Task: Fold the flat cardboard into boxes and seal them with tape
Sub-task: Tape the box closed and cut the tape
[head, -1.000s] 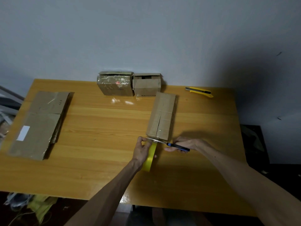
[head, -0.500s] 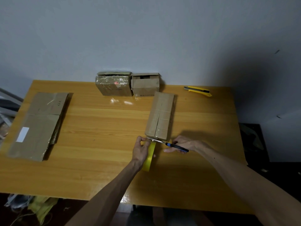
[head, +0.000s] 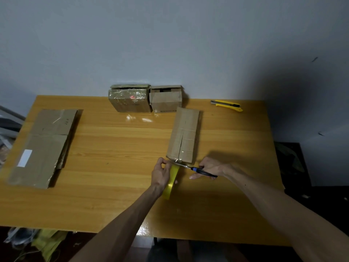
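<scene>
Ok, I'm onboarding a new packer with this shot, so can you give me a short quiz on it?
1. True or false: the yellow utility knife is in the right hand.
2. What does the left hand hold? A) yellow tape roll B) a marker C) a sheet of paper
3. Fill in: the stack of flat cardboard lies on the ____ side of the table.

Key: 1. False: it lies on the table near the wall, and the right hand holds a blue-handled cutting tool at the near end of the long box. 2. A. 3. Left.
</scene>
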